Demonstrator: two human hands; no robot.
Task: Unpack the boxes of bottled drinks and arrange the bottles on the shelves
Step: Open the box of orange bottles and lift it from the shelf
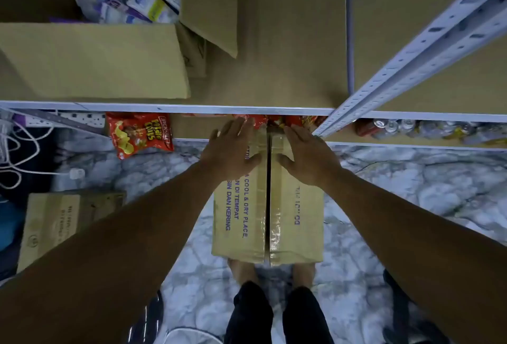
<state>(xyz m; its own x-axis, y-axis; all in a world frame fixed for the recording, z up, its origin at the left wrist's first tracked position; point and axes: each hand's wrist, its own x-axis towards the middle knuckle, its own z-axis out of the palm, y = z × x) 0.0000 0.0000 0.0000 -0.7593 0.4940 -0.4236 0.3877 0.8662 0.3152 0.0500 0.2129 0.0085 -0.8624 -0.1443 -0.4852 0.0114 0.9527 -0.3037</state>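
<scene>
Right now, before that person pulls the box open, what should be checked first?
1. Hands placed: the left hand and right hand lie flat on the far end of the box, one on each side of the seam. Ok.
2. Seam parted: a dark gap runs the full length of the top. Ok.
3. Box steady: it sits on the floor at the person's feet. Ok.
4. Bottles inside: the flaps are closed. Cannot tell.
5. Space on the shelf: there is a bare stretch straight ahead. Ok.
6. White cable: it lies off to the left, apart from the box. Ok.
</scene>
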